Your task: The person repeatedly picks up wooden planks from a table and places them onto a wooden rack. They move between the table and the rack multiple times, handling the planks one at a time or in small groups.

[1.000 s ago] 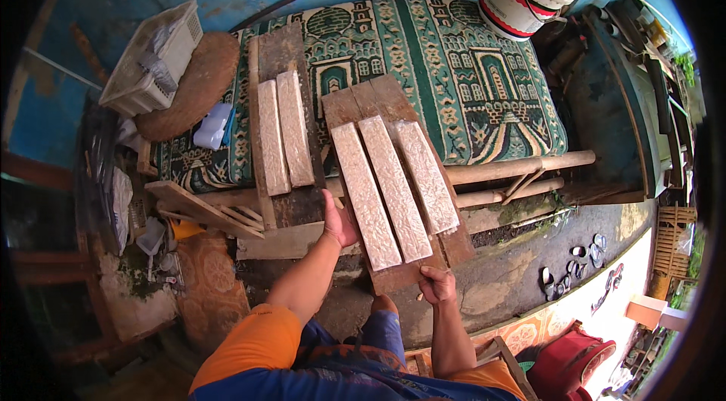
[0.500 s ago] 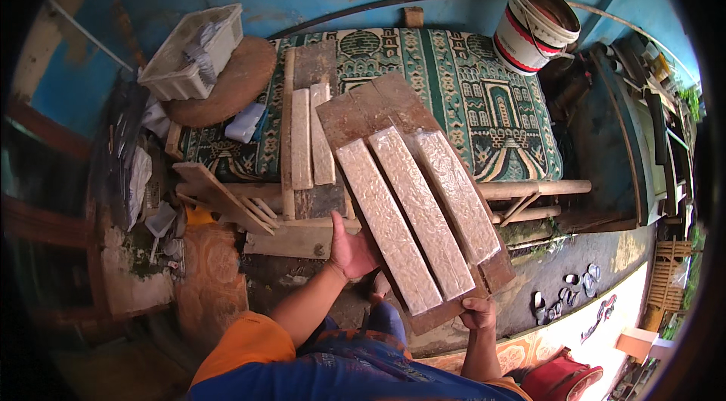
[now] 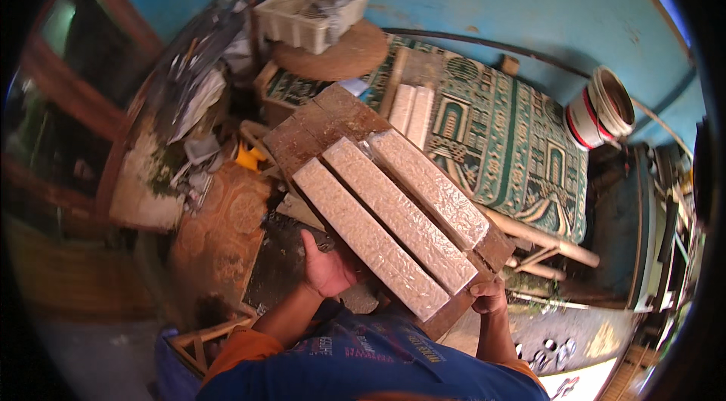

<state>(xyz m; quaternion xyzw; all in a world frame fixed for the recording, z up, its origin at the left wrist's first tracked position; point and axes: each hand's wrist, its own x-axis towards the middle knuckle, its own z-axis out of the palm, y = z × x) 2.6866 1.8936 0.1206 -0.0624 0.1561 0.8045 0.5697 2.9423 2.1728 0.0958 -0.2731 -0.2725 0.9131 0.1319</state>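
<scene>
Left hand [image 3: 329,269], head view: palm up, your thumb spread wide; fingers run out of sight at the board's left edge, so you can't tell how firmly they bear on it.
Right hand [image 3: 489,297]: pinching the near right corner of the board, your thumb on top.
Wooden board [image 3: 333,110]: in front of your torso, slanting from far left to near right; far end bare.
Three wrapped slabs [image 3: 401,216]: lying side by side along the board, pale, grainy, in shiny clear film; narrow gaps between them.
Platform beyond: draped with a green-and-cream patterned cloth [image 3: 495,144], bamboo pole [image 3: 544,238] along its near side.
Second board [image 3: 422,65]: on the cloth, past yours, carrying two pale slabs [image 3: 412,114] set close together.
Far left: off-white crate [image 3: 310,23] on a round brown disc [image 3: 340,61].
Far right: pale bucket [image 3: 600,110] with a red-and-black band, near the blue wall [image 3: 491,0].
Lower right: sandals [image 3: 546,354] on the ground, blurred.
</scene>
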